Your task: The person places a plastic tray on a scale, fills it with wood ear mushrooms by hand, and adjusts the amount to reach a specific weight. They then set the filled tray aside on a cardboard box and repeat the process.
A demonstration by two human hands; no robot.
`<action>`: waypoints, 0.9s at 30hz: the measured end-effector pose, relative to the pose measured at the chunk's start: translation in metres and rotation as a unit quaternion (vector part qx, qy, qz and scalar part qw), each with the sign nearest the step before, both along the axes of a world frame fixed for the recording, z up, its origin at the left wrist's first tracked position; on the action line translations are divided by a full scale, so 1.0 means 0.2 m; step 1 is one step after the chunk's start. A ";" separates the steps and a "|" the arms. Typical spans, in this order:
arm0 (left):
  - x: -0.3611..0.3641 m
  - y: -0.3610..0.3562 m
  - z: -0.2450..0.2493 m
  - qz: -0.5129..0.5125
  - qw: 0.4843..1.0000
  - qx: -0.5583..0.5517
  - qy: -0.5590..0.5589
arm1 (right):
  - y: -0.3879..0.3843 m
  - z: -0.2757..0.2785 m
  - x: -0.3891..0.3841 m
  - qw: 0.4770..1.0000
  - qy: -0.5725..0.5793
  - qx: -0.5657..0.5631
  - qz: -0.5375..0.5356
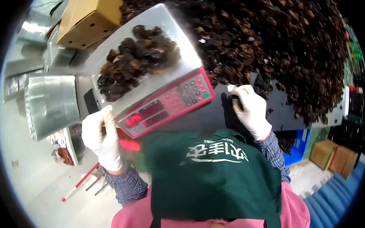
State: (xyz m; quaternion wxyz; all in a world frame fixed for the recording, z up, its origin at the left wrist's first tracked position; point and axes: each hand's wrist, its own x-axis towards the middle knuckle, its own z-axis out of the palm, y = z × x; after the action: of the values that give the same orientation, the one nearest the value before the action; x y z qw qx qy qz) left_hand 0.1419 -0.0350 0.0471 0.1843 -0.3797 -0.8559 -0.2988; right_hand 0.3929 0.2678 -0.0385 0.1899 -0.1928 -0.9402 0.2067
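Note:
A red scale (167,101) with a lit display stands on the dark table, and its metal pan (163,23) bears a heap of dark brown, wet-looking pieces (138,58). At the scale's lower left corner is my left hand (101,137), white-gloved, its thumb and fingertips pressed together; whatever they hold is too small to make out. Right of the scale, my right hand (250,110), also gloved, has its fingers curled together at the edge of the large pile (273,45). A small white bit (231,88) shows at its fingertips.
Behind the scale at the upper left stands a cardboard box (89,20). Clear plastic bags (52,103) lie at the left. Below the table's right side are a blue crate (298,148) and brown boxes (333,157). A red-and-white pole (79,182) is low at the left.

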 end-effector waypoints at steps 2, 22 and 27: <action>0.00 -0.03 -0.01 0.001 1.000 -0.007 0.003 | 0.03 0.11 -0.11 0.997 0.062 -0.036 -0.006; -0.02 -0.28 -0.14 0.057 0.998 0.024 -0.010 | -0.20 0.55 -1.23 0.932 0.278 0.130 0.193; -0.03 -0.26 -0.10 0.055 0.997 0.048 0.012 | -0.51 0.38 -1.39 0.937 0.088 0.168 0.292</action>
State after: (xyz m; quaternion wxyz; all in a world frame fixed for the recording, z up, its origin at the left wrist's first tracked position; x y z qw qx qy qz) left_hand 0.1360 -0.0868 0.0267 0.2287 -0.3264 -0.8579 -0.3242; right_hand 0.1156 0.1650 0.0373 0.2329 0.1437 -0.9557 0.1081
